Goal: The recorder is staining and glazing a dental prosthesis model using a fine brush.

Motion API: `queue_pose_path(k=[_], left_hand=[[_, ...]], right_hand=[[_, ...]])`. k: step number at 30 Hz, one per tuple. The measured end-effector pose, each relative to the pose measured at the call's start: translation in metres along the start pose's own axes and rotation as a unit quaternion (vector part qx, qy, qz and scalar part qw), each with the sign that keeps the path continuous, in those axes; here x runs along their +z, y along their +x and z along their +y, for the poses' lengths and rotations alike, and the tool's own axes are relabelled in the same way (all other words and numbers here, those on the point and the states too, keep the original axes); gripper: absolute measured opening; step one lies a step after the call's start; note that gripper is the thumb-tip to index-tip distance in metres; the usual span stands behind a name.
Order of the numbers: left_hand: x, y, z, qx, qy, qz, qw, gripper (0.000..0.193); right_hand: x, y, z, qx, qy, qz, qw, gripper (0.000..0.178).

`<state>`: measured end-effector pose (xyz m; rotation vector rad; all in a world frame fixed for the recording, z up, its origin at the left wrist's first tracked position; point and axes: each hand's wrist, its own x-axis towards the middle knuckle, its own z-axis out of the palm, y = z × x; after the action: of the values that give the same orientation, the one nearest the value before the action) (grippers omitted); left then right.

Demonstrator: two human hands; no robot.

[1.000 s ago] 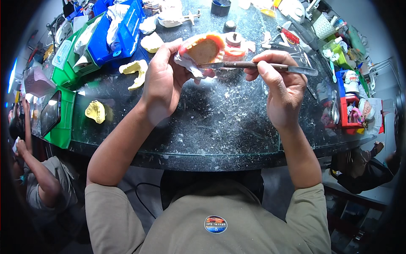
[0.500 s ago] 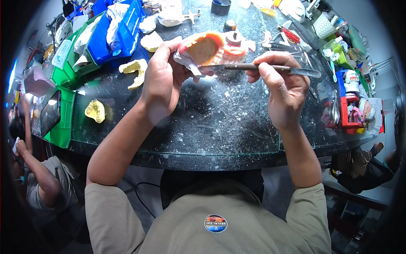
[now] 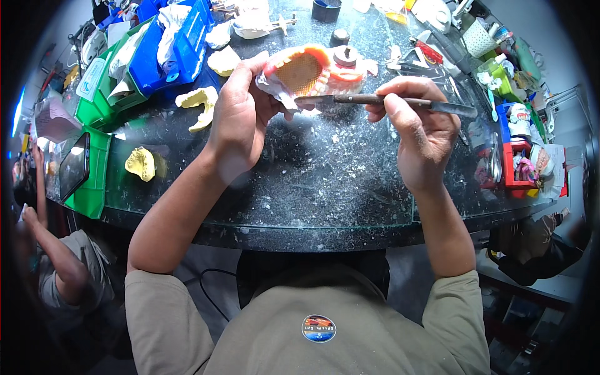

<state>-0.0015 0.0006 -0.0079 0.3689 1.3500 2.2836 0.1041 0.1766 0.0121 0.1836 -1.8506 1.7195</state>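
My left hand (image 3: 237, 119) is closed round a dental model carrying a pink denture (image 3: 302, 70), tilted so that its toothed arch and gold mesh palate show. White plaster forms the model's near-left edge. In my right hand (image 3: 422, 128) is a wax knife (image 3: 359, 99) with a brown handle and metal at both ends, held level between thumb and fingers. Its left tip meets or nearly meets the plaster edge; exact contact is hard to tell. Just behind the denture stands another pink piece (image 3: 345, 72) with a round grey part on top.
Yellow plaster casts (image 3: 140, 164) lie on the speckled black table (image 3: 325, 181) at left. Blue bins (image 3: 181, 44) and a green tray (image 3: 94, 187) with a phone (image 3: 75, 167) stand beyond. Tools (image 3: 425, 69) and a red box (image 3: 517, 165) are at right. Other people sit either side.
The wax knife and my right hand have shifted very slightly right. My left hand keeps its hold on the denture model, which has barely moved.
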Motion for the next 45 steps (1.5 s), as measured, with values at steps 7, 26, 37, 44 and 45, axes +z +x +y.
queue_pose_path(k=[7, 26, 37, 44, 45], left_hand=[[-0.004, 0.0, 0.002, -0.011, 0.04, -0.045, 0.998, 0.045], [-0.001, 0.001, 0.0, 0.02, 0.02, -0.043, 0.999, 0.04], [0.001, 0.002, 0.005, 0.001, 0.011, -0.029, 1.0, 0.039], [0.001, 0.003, 0.003, -0.006, 0.016, -0.035, 0.999, 0.043], [0.002, 0.003, 0.003, -0.004, 0.005, -0.023, 1.0, 0.04]], right_hand=[[0.003, 0.001, 0.001, -0.005, -0.003, 0.012, 1.0, 0.013], [-0.001, 0.001, 0.0, -0.007, -0.015, 0.019, 1.0, 0.013], [-0.001, 0.002, 0.0, -0.024, -0.017, 0.033, 0.999, 0.013], [-0.005, 0.001, 0.002, -0.023, -0.011, 0.014, 1.0, 0.013], [-0.004, 0.001, 0.001, -0.017, -0.015, 0.019, 1.0, 0.013]])
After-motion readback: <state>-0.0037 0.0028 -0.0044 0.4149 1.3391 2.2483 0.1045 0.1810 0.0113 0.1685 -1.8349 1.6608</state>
